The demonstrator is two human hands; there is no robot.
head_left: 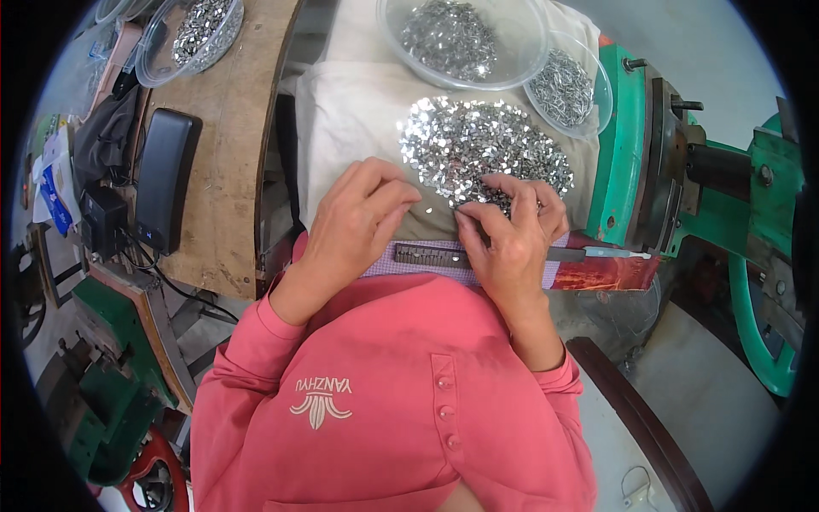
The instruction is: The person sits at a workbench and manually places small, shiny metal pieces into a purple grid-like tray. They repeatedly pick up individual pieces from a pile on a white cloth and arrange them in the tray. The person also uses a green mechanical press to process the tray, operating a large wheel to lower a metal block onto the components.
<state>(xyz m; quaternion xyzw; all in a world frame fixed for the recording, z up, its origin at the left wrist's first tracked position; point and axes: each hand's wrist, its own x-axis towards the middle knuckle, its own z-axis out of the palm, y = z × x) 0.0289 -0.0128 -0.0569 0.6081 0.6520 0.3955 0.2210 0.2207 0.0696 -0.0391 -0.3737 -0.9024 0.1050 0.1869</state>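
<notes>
In the head view, the left hand [358, 218] lies loosely curled on the pale cloth [341, 119], holding nothing that shows, just beside the heap of small shiny metal pieces [482, 145]. The right hand [512, 230] pinches pieces at the heap's near edge, above a narrow metal strip [426, 254]. Beyond sit clear bowls [529, 34] of similar pieces.

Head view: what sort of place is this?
Most likely a small metal-parts workshop. A green press machine stands beside a cloth heaped with small shiny metal pieces, with more in clear plastic bowls, at a worn wooden bench.
</notes>
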